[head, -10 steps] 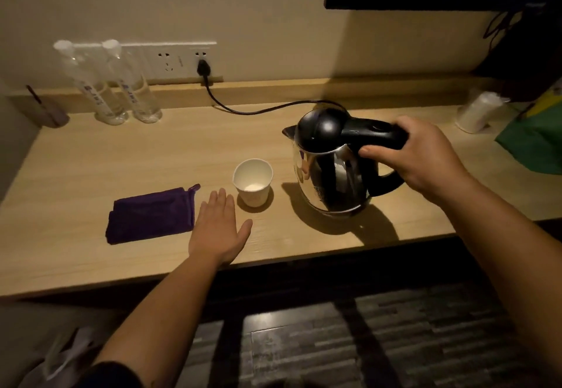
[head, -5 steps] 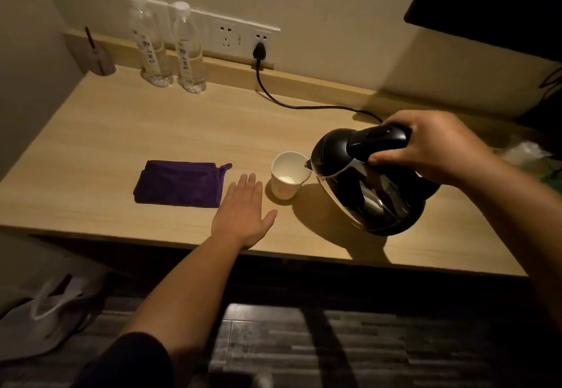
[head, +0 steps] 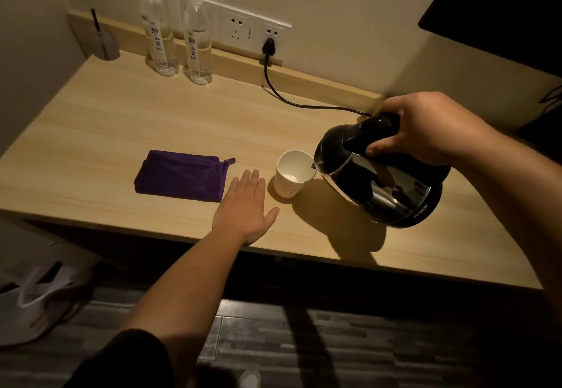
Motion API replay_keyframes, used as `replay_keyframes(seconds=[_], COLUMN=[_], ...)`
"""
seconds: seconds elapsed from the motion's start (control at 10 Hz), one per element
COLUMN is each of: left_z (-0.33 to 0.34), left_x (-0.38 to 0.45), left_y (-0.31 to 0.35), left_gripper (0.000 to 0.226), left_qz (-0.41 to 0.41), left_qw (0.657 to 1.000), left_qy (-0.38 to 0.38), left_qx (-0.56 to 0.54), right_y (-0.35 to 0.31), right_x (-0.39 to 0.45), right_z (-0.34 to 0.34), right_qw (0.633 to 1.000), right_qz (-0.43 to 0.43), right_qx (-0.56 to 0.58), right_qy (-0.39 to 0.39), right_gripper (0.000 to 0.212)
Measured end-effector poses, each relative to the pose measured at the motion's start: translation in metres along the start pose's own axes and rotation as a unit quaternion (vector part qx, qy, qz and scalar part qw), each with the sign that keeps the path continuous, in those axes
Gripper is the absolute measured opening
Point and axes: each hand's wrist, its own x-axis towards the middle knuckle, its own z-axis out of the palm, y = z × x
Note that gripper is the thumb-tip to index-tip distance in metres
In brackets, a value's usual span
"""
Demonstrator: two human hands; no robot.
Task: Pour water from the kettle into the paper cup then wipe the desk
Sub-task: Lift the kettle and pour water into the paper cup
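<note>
A black and steel kettle [head: 383,181] hangs tilted to the left above the wooden desk [head: 127,120], its spout over the rim of a white paper cup [head: 292,176]. My right hand [head: 425,127] grips the kettle's black handle. A little water shows at the cup's bottom. My left hand [head: 244,206] lies flat on the desk, fingers spread, just left of the cup and touching nothing else. A folded purple cloth [head: 181,174] lies left of that hand.
Two clear water bottles [head: 178,32] stand at the back by the wall sockets. A black power cord [head: 301,100] runs from a socket toward the kettle. A small grey holder [head: 105,44] sits in the back left corner. A white bag [head: 39,296] lies on the floor.
The kettle rose off the desk, moved left and tipped until its spout reached the cup's rim. My view swung round to the right. My left hand stayed flat on the desk.
</note>
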Motion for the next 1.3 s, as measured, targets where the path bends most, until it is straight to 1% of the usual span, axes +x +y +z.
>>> replay_keyframes(seconds=[0.3, 0.7, 1.3], left_z=[-0.001, 0.000, 0.002], left_x=[-0.001, 0.000, 0.000], left_y=[0.001, 0.000, 0.000], left_gripper=[0.079, 0.080, 0.080], left_qz=[0.000, -0.002, -0.001], left_qw=[1.000, 1.000, 1.000], left_qy=[0.001, 0.000, 0.004], left_qx=[0.008, 0.005, 0.005], right_y=[-0.005, -0.007, -0.010], right_x=[0.006, 0.013, 0.018], right_z=[-0.007, -0.014, -0.021], right_qw=[0.999, 0.998, 0.995], right_qz=[-0.006, -0.013, -0.021], right_qx=[-0.029, -0.048, -0.085], right_qy=[-0.015, -0.037, -0.039], right_gripper=[0.045, 0.038, 0.038])
